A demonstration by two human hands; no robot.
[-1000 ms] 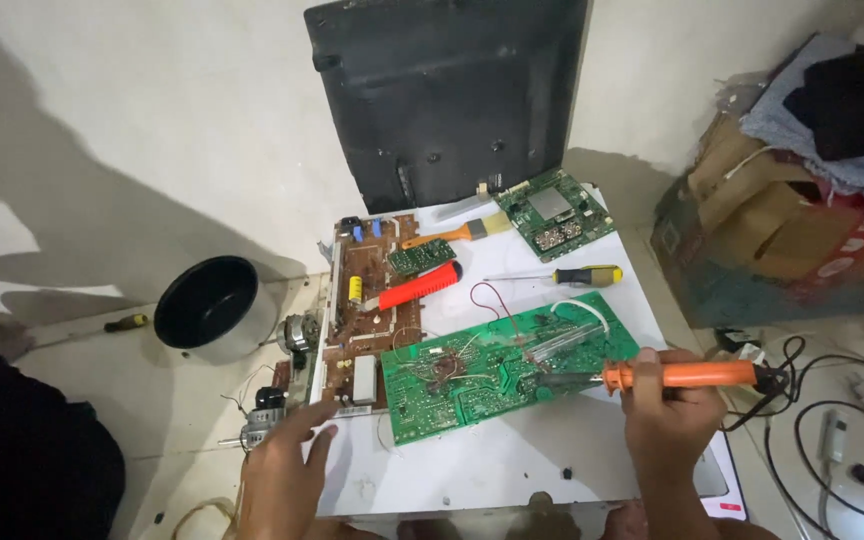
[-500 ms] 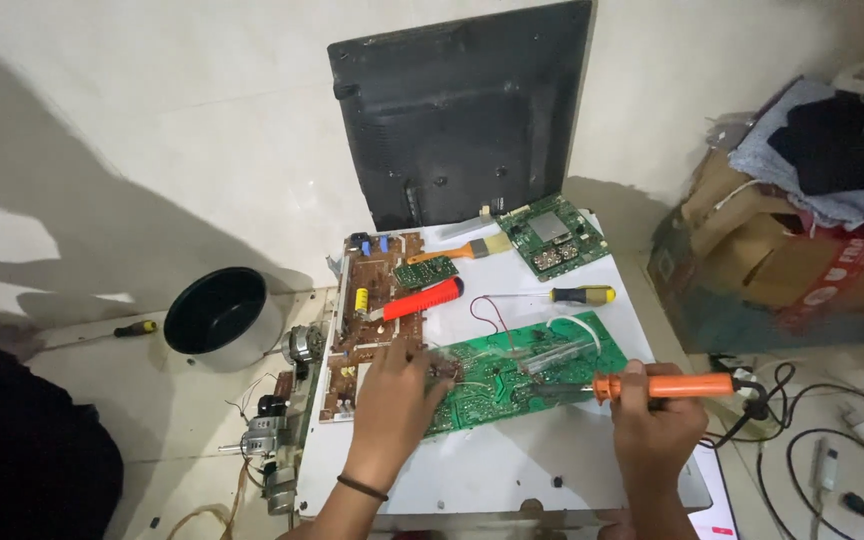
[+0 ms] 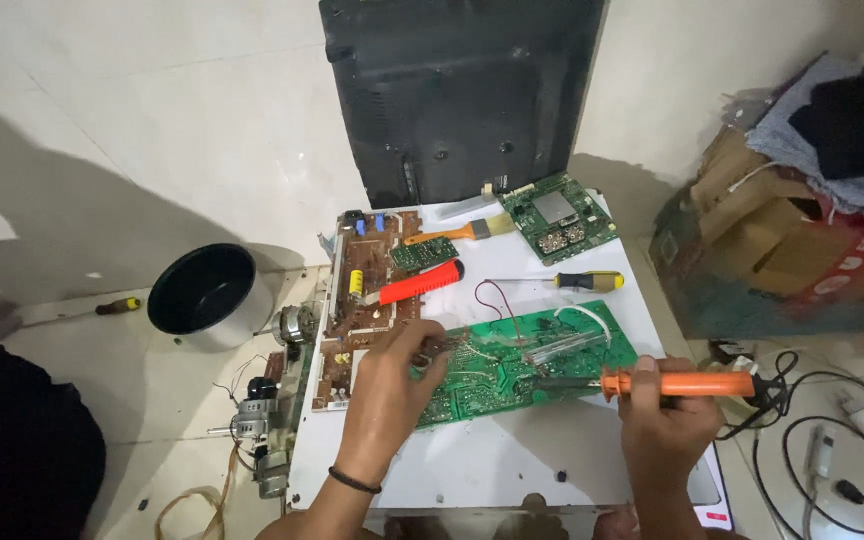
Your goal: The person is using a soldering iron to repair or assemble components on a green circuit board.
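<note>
A green circuit board (image 3: 542, 365) lies on a low white table (image 3: 512, 465), solder side up. My left hand (image 3: 392, 385) rests on the board's left end, fingers pinched around something small there; what it is I cannot tell. My right hand (image 3: 667, 420) grips the orange handle of a soldering iron (image 3: 677, 383), whose dark tip lies over the middle of the board. A brown circuit board (image 3: 367, 300) lies along the table's left edge.
A red-handled tool (image 3: 420, 283), a brush (image 3: 457, 232), a yellow-handled screwdriver (image 3: 582, 282) and a small green board (image 3: 557, 217) lie further back. A black panel (image 3: 462, 90) leans on the wall. A black pot (image 3: 204, 292) and motor parts (image 3: 267, 420) are left, cardboard boxes (image 3: 782, 250) and cables (image 3: 832, 440) right.
My left hand has moved from the table's left front edge up onto the left end of the green board. My right hand keeps holding the soldering iron.
</note>
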